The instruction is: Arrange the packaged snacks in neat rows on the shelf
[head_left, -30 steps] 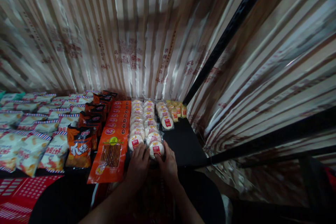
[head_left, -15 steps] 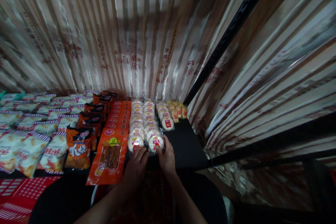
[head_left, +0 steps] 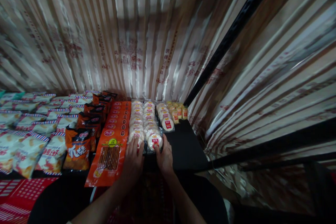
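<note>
White round rice crackers in clear wrappers with red and yellow labels stand in rows on a black shelf. My left hand (head_left: 133, 159) lies with fingers outstretched and apart over the front pack of the left row (head_left: 136, 133), partly covering it. My right hand (head_left: 165, 156) grips the front rice cracker pack of the middle row (head_left: 153, 140), its thumb on the face and its fingers along the right edge. To the right, a shorter row of the same crackers (head_left: 167, 124) leans back, apart from both hands. Orange packets of brown sticks (head_left: 109, 157) lie just left of my left hand.
Small yellow packs (head_left: 179, 112) stand at the back right of the black shelf (head_left: 187, 150). Orange-and-black snack bags (head_left: 77, 150) and several pale snack bags (head_left: 30, 152) fill the left. A red basket (head_left: 23, 192) sits below. A black post (head_left: 223, 45) slants before the striped curtain.
My left hand has moved slightly left and up, its fingers now spread over the left front pack. My right hand has shifted a little left, and the middle front pack slightly up and left.
</note>
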Demonstrator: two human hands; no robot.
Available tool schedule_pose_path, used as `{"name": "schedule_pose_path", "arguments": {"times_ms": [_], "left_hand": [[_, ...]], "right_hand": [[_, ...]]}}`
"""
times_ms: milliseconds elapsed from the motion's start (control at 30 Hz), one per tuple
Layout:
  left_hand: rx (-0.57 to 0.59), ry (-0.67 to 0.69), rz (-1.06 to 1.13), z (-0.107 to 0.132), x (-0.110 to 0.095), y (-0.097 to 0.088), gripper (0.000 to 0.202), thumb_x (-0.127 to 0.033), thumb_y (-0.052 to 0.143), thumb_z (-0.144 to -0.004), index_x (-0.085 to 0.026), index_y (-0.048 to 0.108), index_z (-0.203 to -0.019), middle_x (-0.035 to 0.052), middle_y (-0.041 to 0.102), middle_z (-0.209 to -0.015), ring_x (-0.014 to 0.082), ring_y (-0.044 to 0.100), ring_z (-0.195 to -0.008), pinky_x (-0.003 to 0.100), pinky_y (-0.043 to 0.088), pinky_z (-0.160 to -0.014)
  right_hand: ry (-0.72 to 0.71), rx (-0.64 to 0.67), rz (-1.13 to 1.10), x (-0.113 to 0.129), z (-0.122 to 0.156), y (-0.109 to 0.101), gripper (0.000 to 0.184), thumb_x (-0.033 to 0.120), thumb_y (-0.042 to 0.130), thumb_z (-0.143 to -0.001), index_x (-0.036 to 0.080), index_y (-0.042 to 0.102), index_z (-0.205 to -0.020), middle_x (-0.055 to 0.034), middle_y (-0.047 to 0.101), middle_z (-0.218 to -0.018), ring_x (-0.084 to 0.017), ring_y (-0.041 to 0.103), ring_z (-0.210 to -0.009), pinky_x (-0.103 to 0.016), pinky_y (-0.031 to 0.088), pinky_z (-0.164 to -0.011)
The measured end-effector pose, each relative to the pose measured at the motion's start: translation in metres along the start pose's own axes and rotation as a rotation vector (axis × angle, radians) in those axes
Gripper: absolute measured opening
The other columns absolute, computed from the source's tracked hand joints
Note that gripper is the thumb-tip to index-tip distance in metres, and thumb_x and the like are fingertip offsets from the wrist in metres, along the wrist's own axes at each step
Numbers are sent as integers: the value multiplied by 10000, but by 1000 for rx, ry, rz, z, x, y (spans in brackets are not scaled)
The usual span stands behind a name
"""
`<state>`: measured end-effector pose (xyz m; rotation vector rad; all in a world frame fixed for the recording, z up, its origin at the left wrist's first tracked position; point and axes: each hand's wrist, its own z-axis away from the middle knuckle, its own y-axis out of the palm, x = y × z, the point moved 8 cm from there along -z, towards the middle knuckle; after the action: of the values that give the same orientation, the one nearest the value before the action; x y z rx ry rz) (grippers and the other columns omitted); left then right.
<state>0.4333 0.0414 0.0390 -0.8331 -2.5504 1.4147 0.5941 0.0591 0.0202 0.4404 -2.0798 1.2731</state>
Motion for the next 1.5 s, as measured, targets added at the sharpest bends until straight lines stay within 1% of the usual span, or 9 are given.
{"name": "schedule_pose_path", "arguments": {"times_ms": [133, 367, 600, 767, 900, 1033, 1133, 1333, 1500], "left_hand": [[-6, 13, 15, 2, 1, -1, 419, -172, 394, -884, -93, 443, -1293, 229, 357, -1415, 340, 218, -1375, 519, 368, -1017], [7, 16, 23, 3, 1, 1, 416, -157, 382, -888, -120, 436, -1299, 203, 304, -1460, 326, 189, -1389, 509, 377, -1017], [20, 29, 25, 2, -1, -1, 429, -167, 396, -887, -100, 430, -1309, 210, 276, -1474, 334, 149, -1397, 503, 374, -1021], [6, 20, 33, -3, -4, -9, 462, -155, 373, -889, -84, 383, -1346, 217, 274, -1471, 333, 120, -1402, 507, 353, -1031], [4, -59, 3, -5, 0, -11, 499, -223, 428, -877, -90, 378, -1355, 210, 245, -1489, 364, 105, -1398, 559, 312, -1041], [10, -113, -22, -6, 2, -7, 573, -233, 458, -863, -54, 314, -1388, 221, 223, -1496, 366, 88, -1400, 548, 322, -1042], [22, -110, -16, -5, 2, -2, 623, -210, 457, -852, -69, 247, -1422, 209, 227, -1499, 356, 104, -1399, 533, 336, -1040], [13, -165, -10, -12, 8, -2, 647, -260, 462, -863, -91, 221, -1439, 205, 156, -1520, 364, 127, -1394, 559, 304, -1043], [-7, -166, -27, -21, 12, 4, 666, -249, 436, -873, -66, 159, -1450, 224, 169, -1510, 342, 180, -1387, 526, 329, -1033]], "right_hand": [[-7, -19, 26, 4, -1, 3, 588, 440, 370, -883, 70, 415, -1338, -190, 592, -1153, -298, 524, -1051, -435, 431, -884], [-109, -42, 63, 17, 4, 8, 594, 443, 340, -915, 65, 361, -1372, -210, 526, -1274, -294, 498, -1124, -441, 409, -922], [-155, -59, 90, 23, 4, 11, 583, 446, 317, -924, 79, 356, -1375, -209, 508, -1301, -298, 470, -1181, -465, 389, -945], [-113, -86, 74, 25, 4, 4, 630, 490, 317, -914, 75, 332, -1387, -210, 460, -1348, -310, 413, -1239, -488, 350, -986], [-101, -62, 52, 24, 0, 3, 649, 499, 308, -914, 68, 312, -1399, -209, 408, -1396, -307, 353, -1295, -489, 326, -1013], [-47, -14, 45, 16, -4, 10, 668, 514, 304, -907, 55, 331, -1392, -219, 438, -1372, -309, 389, -1275, -481, 338, -1012], [-14, 33, 50, 13, -4, 16, 655, 508, 293, -912, 54, 361, -1379, -217, 479, -1340, -306, 431, -1244, -471, 350, -1008], [-8, 18, -1, 10, -8, 10, 676, 531, 320, -899, 58, 357, -1380, -212, 447, -1371, -295, 396, -1281, -468, 335, -1038], [-2, 10, -43, 8, -14, 15, 666, 512, 335, -894, 71, 341, -1393, -202, 436, -1385, -285, 391, -1295, -467, 352, -1037]]}}
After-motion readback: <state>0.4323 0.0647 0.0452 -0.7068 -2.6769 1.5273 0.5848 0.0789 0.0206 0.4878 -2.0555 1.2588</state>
